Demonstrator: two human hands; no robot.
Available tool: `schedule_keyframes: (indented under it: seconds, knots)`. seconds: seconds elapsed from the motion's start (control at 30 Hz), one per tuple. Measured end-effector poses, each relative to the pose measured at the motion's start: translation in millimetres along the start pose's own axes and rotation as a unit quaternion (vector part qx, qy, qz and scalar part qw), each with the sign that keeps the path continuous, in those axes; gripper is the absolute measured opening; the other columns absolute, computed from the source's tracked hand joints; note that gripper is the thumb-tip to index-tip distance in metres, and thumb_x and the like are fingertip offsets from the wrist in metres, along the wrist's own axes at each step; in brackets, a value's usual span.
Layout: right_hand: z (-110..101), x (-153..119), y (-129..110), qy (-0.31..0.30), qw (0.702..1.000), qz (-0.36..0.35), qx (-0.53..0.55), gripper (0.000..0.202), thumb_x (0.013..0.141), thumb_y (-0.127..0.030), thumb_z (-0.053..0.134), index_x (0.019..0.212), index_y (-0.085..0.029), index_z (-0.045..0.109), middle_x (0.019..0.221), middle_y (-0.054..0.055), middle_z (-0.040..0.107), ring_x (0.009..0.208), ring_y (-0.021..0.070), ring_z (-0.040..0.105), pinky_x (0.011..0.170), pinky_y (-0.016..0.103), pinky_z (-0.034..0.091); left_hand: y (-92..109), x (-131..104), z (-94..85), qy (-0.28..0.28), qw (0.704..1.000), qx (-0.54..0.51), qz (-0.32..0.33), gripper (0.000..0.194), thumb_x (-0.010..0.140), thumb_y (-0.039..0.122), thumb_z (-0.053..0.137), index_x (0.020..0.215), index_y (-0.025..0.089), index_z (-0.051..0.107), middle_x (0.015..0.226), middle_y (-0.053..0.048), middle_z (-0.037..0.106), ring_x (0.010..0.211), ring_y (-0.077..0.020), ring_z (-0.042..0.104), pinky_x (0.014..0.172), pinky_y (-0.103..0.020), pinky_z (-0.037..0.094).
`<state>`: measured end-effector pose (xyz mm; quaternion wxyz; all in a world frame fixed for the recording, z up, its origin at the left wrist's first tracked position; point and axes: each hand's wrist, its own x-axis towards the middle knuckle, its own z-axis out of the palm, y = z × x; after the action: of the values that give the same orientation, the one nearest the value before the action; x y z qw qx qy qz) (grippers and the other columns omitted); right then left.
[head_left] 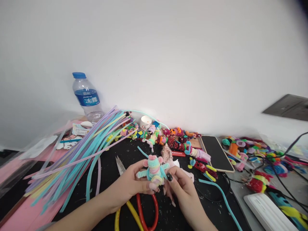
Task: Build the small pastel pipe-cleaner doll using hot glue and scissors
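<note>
A small pipe-cleaner figure (154,170) in pink, turquoise and pale yellow, with round ears and short arms, is held upright between both hands. My left hand (131,184) is closed around its lower left side, the thumb at its base. On the other side, my right hand (181,189) pinches its right edge between thumb and fingers. Metal blades (120,165) stick out behind my left hand. Below the hands lie a red loop handle (157,215) and yellow handles (133,213); their joint is hidden.
Long pastel pipe cleaners (84,160) are heaped at left near a water bottle (86,99). Finished figures (173,141), a paper cup (145,122) and a phone (216,152) lie along the back. At right are more figures (243,152), cables (276,166) and a white device (268,210).
</note>
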<state>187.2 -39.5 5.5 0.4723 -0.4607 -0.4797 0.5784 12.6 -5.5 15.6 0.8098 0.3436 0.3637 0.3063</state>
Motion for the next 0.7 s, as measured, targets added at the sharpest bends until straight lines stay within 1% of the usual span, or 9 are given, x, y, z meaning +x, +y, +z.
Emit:
schedule_keyframes:
  seconds: [0.1, 0.27, 0.4, 0.53, 0.7]
  knots:
    - [2.4, -1.3, -0.5, -0.007, 1.0, -0.003, -0.005, 0.032, 0.084, -0.045, 0.053, 0.067, -0.019, 0.046, 0.052, -0.005, 0.047, 0.037, 0.0052, 0.032, 0.036, 0.018, 0.023, 0.5, -1.0, 1.6, 0.009, 1.0, -0.015, 0.0, 0.068, 0.059, 0.015, 0.079, 0.12, 0.02, 0.05, 0.084, -0.001, 0.069, 0.07, -0.0124, 0.063, 0.067, -0.024, 0.051]
    - [6.7, -2.5, 3.3, -0.024, 0.999, 0.01, 0.031, 0.032, 0.083, -0.047, 0.052, 0.067, -0.02, 0.044, 0.051, -0.006, 0.046, 0.037, 0.0052, 0.03, 0.036, 0.018, 0.021, -1.1, -2.3, 1.3, -0.035, 0.998, -0.048, -0.011, 0.066, 0.063, 0.013, 0.077, 0.121, 0.023, 0.048, 0.086, 0.0, 0.067, 0.07, -0.0107, 0.063, 0.069, -0.025, 0.05]
    - [11.2, -2.6, 3.3, -0.015, 0.999, 0.0, 0.043, 0.033, 0.083, -0.047, 0.053, 0.066, -0.02, 0.043, 0.051, -0.006, 0.043, 0.04, 0.0061, 0.031, 0.039, 0.019, 0.022, -1.9, -2.6, 0.7, -0.049, 0.996, -0.07, -0.012, 0.064, 0.065, 0.013, 0.076, 0.121, 0.024, 0.047, 0.087, -0.001, 0.066, 0.07, -0.0104, 0.063, 0.067, -0.024, 0.05]
    - [15.0, -2.7, 3.1, -0.007, 0.998, -0.015, 0.059, 0.033, 0.083, -0.046, 0.053, 0.066, -0.02, 0.045, 0.054, -0.005, 0.044, 0.043, 0.0073, 0.033, 0.042, 0.02, 0.025, -3.5, -2.4, 0.1, -0.05, 0.995, -0.087, -0.021, 0.061, 0.067, 0.013, 0.075, 0.12, 0.023, 0.047, 0.086, -0.001, 0.066, 0.071, -0.0109, 0.063, 0.069, -0.025, 0.05]
    - [16.8, -3.5, 7.8, -0.007, 0.997, -0.01, 0.082, 0.031, 0.085, -0.044, 0.052, 0.066, -0.02, 0.045, 0.054, -0.006, 0.043, 0.044, 0.0076, 0.032, 0.043, 0.02, 0.024, -6.7, -0.9, -2.4, -0.05, 0.994, -0.091, -0.019, 0.053, 0.067, 0.012, 0.075, 0.114, 0.021, 0.05, 0.09, -0.003, 0.066, 0.075, -0.0123, 0.064, 0.07, -0.025, 0.05]
